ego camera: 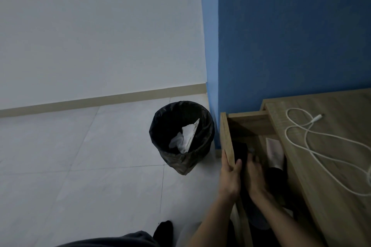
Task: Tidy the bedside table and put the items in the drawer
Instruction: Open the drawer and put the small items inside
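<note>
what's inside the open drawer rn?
In the drawer: a pinkish packet, dark items, unidentifiable in the shadow, and the right hand reaching in. Left hand grips the front panel. The hand and tabletop cover the rest.

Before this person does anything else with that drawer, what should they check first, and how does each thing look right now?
1. Drawer pulled open: ok.
2. Left hand has a grip on the drawer's front panel: ok.
3. Right hand is inside the drawer among dark items; whether it holds one: cannot tell.
4. White cable put away: not ok, it lies loose on the bedside table.
5. Room left in the drawer: cannot tell, the inside is dark.
6. Bin stands clear of the drawer: ok.
</note>
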Demonstrator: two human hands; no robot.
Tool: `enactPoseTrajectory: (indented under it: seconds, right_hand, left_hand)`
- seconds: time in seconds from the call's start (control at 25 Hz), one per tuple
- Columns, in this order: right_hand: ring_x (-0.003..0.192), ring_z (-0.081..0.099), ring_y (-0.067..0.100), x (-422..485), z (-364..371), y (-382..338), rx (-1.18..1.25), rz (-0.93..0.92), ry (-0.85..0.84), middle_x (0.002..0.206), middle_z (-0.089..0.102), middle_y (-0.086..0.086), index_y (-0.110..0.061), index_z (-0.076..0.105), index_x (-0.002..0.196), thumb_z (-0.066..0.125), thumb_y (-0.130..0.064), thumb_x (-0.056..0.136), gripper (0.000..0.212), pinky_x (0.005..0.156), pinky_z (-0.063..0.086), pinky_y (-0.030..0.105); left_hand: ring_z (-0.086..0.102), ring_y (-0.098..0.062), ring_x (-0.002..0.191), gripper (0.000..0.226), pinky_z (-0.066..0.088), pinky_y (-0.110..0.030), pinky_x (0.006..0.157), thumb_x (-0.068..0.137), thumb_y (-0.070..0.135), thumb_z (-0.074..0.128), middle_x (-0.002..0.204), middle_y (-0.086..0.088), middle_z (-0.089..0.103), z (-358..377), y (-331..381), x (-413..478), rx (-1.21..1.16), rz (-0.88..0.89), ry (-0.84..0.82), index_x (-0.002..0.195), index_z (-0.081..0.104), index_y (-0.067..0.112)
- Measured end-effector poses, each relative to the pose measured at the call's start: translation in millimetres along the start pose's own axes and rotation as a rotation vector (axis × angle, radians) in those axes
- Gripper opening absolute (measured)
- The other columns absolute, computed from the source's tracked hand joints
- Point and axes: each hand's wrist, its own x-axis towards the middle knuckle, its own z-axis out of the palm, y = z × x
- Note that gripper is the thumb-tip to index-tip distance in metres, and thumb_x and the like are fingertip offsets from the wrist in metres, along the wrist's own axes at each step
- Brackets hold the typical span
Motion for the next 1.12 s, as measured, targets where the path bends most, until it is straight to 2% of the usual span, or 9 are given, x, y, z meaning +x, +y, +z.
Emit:
enactPoseTrajectory:
  seconds: [0.12, 0.32, 0.44, 0.56, 0.68, 0.76, 0.84, 1.0, 1.12]
  right_hand:
    - [0.126, 0.043, 0.036, 1.0, -3.2, 1.2, 0.105, 0.032, -0.056, 0.139, 0.042, 0.023, -0.008, 0.028, 0.140, 0.047, -0.025, 0.091, 0.056, 0.104, 0.034, 0.041]
    - [0.130, 0.040, 0.030, -14.4, -29.8, -9.3, 0.219, -0.024, -0.022, 0.145, 0.037, 0.015, -0.012, 0.031, 0.142, 0.049, -0.019, 0.090, 0.055, 0.103, 0.036, 0.036]
    - [0.123, 0.047, 0.023, -40.3, -56.2, -10.3, 0.187, -0.276, 0.175, 0.135, 0.049, 0.010, -0.008, 0.048, 0.129, 0.052, -0.009, 0.088, 0.042, 0.095, 0.033, 0.021]
    - [0.104, 0.058, 0.025, -60.3, -96.0, 3.0, 0.234, -0.418, 0.524, 0.111, 0.061, 0.014, -0.004, 0.061, 0.107, 0.056, -0.002, 0.080, 0.027, 0.088, 0.034, 0.014]
    - [0.102, 0.049, 0.031, -56.6, -137.7, 40.8, 0.122, -0.278, 0.803, 0.109, 0.059, 0.022, 0.000, 0.060, 0.104, 0.062, -0.004, 0.074, 0.030, 0.090, 0.037, 0.033]
    - [0.109, 0.045, 0.041, -48.2, -156.4, 69.6, -0.009, -0.027, 0.745, 0.117, 0.053, 0.030, 0.000, 0.055, 0.115, 0.071, -0.014, 0.072, 0.048, 0.091, 0.039, 0.047]
    - [0.111, 0.046, 0.044, -39.9, -162.4, 91.1, -0.085, 0.155, 0.576, 0.118, 0.054, 0.031, -0.002, 0.053, 0.120, 0.071, -0.025, 0.073, 0.055, 0.089, 0.040, 0.050]
    - [0.085, 0.063, 0.043, -33.6, -170.7, 100.4, -0.030, 0.073, 0.477, 0.088, 0.067, 0.030, 0.002, 0.068, 0.088, 0.064, -0.004, 0.075, 0.015, 0.074, 0.050, 0.045]
    - [0.078, 0.065, 0.042, -44.8, -192.6, 90.9, 0.149, -0.036, 0.562, 0.081, 0.067, 0.030, 0.004, 0.070, 0.086, 0.056, 0.009, 0.077, 0.017, 0.070, 0.048, 0.039]
  left_hand:
    - [0.043, -0.022, 0.131, 0.084, 0.036, -0.044, 0.111, 0.078, 0.050, 0.063, 0.145, -0.005, 0.042, 0.0, 3.0, -1.7, 0.005, -0.020, -0.007, 0.147, 0.017, 0.033]
    - [0.047, -0.027, 0.127, 0.064, 0.038, -0.047, 0.109, 0.089, 0.030, 0.051, 0.142, -0.013, 0.045, 0.5, 8.0, -4.9, -0.039, -0.050, -0.023, 0.146, 0.023, 0.028]
    - [0.050, -0.033, 0.123, 0.061, 0.040, -0.051, 0.106, 0.087, 0.033, 0.051, 0.137, -0.017, 0.049, 3.1, 15.3, -7.8, -0.065, -0.097, -0.002, 0.143, 0.031, 0.023]
    - [0.049, -0.033, 0.124, 0.055, 0.040, -0.052, 0.106, 0.092, 0.031, 0.048, 0.140, -0.015, 0.046, 3.8, 20.6, -14.5, -0.084, -0.139, 0.004, 0.144, 0.030, 0.022]
    - [0.047, -0.030, 0.125, 0.053, 0.038, -0.052, 0.107, 0.097, 0.030, 0.044, 0.142, -0.012, 0.043, 2.1, 24.9, -25.8, -0.048, -0.133, -0.020, 0.146, 0.026, 0.023]
    - [0.049, -0.029, 0.123, 0.049, 0.039, -0.050, 0.107, 0.098, 0.028, 0.043, 0.138, -0.012, 0.047, 6.0, 32.8, -36.4, -0.037, -0.128, -0.018, 0.144, 0.031, 0.020]
    - [0.050, -0.030, 0.122, 0.047, 0.039, -0.048, 0.107, 0.099, 0.025, 0.042, 0.136, -0.013, 0.049, 10.6, 36.3, -45.3, -0.047, -0.157, 0.016, 0.144, 0.033, 0.017]
    - [0.043, -0.031, 0.130, 0.054, 0.035, -0.047, 0.110, 0.098, 0.027, 0.044, 0.147, -0.013, 0.040, 15.5, 53.3, -68.2, -0.069, -0.278, 0.015, 0.147, 0.027, 0.014]
    - [0.036, -0.031, 0.135, 0.054, 0.030, -0.042, 0.112, 0.098, 0.020, 0.044, 0.150, -0.013, 0.035, 21.2, 75.4, -89.8, -0.069, -0.241, 0.167, 0.147, 0.024, 0.011]
